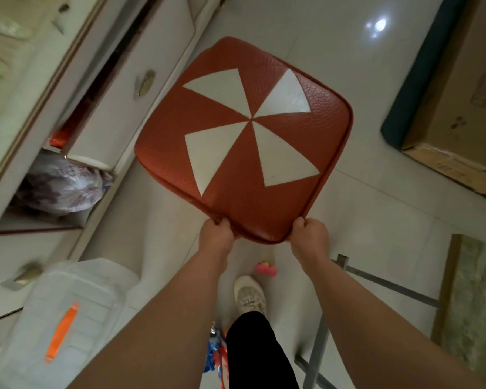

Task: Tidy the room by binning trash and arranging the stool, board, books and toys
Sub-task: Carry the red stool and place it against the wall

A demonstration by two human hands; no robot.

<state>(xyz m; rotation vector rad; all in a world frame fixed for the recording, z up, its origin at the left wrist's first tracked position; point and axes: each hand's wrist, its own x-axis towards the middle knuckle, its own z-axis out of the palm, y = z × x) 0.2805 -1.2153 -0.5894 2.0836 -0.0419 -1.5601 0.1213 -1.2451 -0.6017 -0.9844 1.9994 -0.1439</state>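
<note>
A square stool [278, 136] with a red-brown padded seat bearing white triangles fills the middle of the view, held up above the pale tiled floor. My left hand [215, 236] grips the seat's near edge at its left side. My right hand [309, 233] grips the same edge a little to the right. The stool's legs are hidden under the seat. A small pink toy [266, 268] lies on the floor below my hands. A blue and red toy [216, 349] shows beside my leg.
A cream cabinet [110, 88] with drawers runs along the left, with a full plastic bag [65, 186] in its open shelf. A clear plastic bin with an orange latch [76, 307] stands at lower left. A cardboard box [458, 88] lies at upper right, a grey metal frame [387, 284] and green mat [477, 304] at right.
</note>
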